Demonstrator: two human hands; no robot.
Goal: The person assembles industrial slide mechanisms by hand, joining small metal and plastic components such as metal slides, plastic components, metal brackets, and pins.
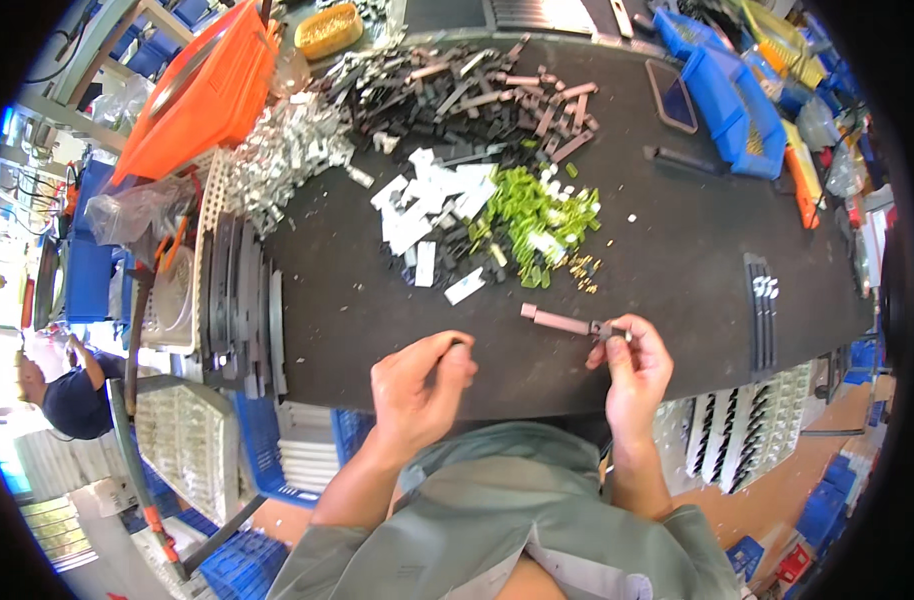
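Observation:
My right hand (637, 372) pinches the dark end of a long pinkish-grey metal strip (560, 321), which points left over the dark table. A small grey piece (604, 330) sits at that end, partly hidden by the fingers. To the left, my left hand (422, 385) is closed, thumb against forefinger; a small dark bit shows at its fingertips, too small to name. Beyond the hands lie loose heaps: green clear plastic pieces (547, 215), white flat pieces (432, 200), tiny brass-coloured parts (585, 270) and silver metal parts (282, 155).
More strips and dark parts (457, 90) are heaped at the back. Long dark bars (239, 300) line the left edge, near an orange bin (202, 90). At right are blue bins (732, 110), a phone (671, 95) and thin dark strips (761, 315). Another person (72, 395) is far left.

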